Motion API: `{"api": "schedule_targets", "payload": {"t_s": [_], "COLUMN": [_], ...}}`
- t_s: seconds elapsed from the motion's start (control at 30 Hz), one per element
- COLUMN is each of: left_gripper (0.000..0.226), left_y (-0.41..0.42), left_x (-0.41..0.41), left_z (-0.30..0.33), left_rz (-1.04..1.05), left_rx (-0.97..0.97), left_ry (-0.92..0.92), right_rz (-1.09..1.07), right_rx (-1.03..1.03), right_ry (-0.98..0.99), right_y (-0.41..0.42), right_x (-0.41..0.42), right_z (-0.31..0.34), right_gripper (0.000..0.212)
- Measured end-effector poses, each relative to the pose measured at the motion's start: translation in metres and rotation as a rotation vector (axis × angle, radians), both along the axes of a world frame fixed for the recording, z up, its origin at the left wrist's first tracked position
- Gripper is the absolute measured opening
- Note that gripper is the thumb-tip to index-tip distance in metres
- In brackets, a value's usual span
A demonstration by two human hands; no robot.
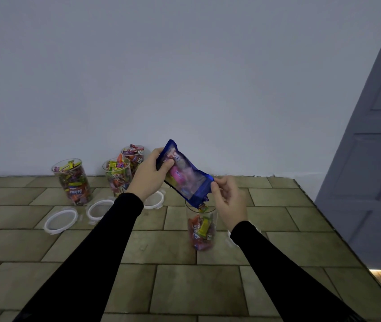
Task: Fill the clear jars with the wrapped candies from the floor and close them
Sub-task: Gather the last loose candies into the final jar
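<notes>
A blue candy bag is tilted mouth-down over a clear jar standing on the floor, partly filled with wrapped candies. My left hand grips the bag's upper end. My right hand pinches the bag's lower corner near its opening, just above the jar's rim. A candy shows at the bag's mouth. Three full open jars stand near the wall: one at the left, one in the middle, one behind.
White-rimmed lids lie on the tiled floor: one at the left, one beside it, and one partly hidden by my left arm. A blue-grey door stands at the right. The white wall runs behind the jars.
</notes>
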State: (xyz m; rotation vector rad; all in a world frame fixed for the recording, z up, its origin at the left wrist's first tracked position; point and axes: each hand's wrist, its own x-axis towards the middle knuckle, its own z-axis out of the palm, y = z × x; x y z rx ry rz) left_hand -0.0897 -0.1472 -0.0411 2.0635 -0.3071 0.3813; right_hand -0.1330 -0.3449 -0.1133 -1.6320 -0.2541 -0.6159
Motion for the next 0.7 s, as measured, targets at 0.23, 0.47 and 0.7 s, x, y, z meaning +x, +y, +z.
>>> {"api": "schedule_targets", "payload": {"t_s": [0.23,0.47,0.7], "left_gripper": [0.036,0.032,0.037], "left_y": [-0.003,-0.01,-0.019], "left_x": [-0.007,-0.009,-0.008], "left_z": [0.01,0.025,0.038], "left_rz": [-0.024,-0.048,-0.046], "left_rx": [0.045,0.125,0.265], "left_ry": [-0.018,-0.075,-0.142], "right_rz": [-0.044,-0.036,-0.029], "right_rx": [-0.097,-0.044,0.054], "right_ry": [-0.027,-0.036,-0.035], "right_y": [-0.002,-0.003,-0.001], "right_x": [0.001,0.0,0.0], "right_z": [-0.007,-0.007,-0.009], "right_gripper": [0.013,0.011,0.007]}}
